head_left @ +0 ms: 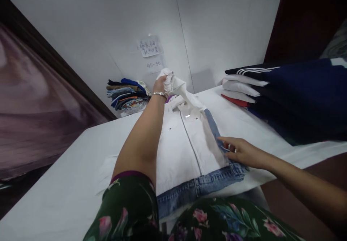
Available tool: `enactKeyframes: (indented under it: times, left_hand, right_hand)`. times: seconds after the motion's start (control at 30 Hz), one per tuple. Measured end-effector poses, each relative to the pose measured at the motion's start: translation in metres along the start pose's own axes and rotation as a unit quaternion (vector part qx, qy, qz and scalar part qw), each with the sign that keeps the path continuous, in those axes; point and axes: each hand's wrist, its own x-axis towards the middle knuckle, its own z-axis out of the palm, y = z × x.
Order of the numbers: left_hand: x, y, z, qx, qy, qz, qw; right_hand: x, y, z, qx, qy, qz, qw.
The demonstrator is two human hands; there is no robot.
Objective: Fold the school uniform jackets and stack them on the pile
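A white jacket with blue denim along its side and hem lies front up on the white table, its front closure line running down the middle. My left hand reaches to the far end and is closed on the gathered cuff of one white sleeve, which is lifted and drawn across the collar. At the jacket's right edge, my right hand has its fingers apart, over or touching the denim side panel. Part of the jacket's left side is hidden behind my left forearm.
A stack of folded clothes stands at the back left against the wall. A taller pile of dark and white garments is on the right. Two handwritten paper notes are on the wall. Pink fabric hangs at the left.
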Motion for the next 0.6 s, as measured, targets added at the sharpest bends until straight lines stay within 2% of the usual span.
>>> enactKeyframes:
  times: [0.07,0.13,0.3,0.47,0.6]
  left_hand:
    - [0.005,0.010,-0.007,0.003,-0.015,0.003,1.000]
    - [0.009,0.017,-0.018,0.019,-0.005,0.011,1.000]
    - [0.009,0.022,-0.049,0.053,0.038,0.000,0.998]
    - [0.004,0.026,-0.078,0.074,0.073,-0.015,0.994]
    - [0.004,0.039,-0.104,0.087,0.108,0.017,0.990]
  right_hand:
    - [0.011,-0.011,0.018,-0.006,-0.044,-0.043,0.998]
    - [0.023,-0.017,0.037,-0.016,-0.076,-0.059,0.995]
    - [0.044,-0.013,0.074,-0.046,-0.135,-0.035,0.989]
    - [0.045,-0.006,0.081,-0.050,-0.146,-0.049,0.987]
    - [0.039,-0.004,0.081,-0.005,-0.171,-0.043,0.984]
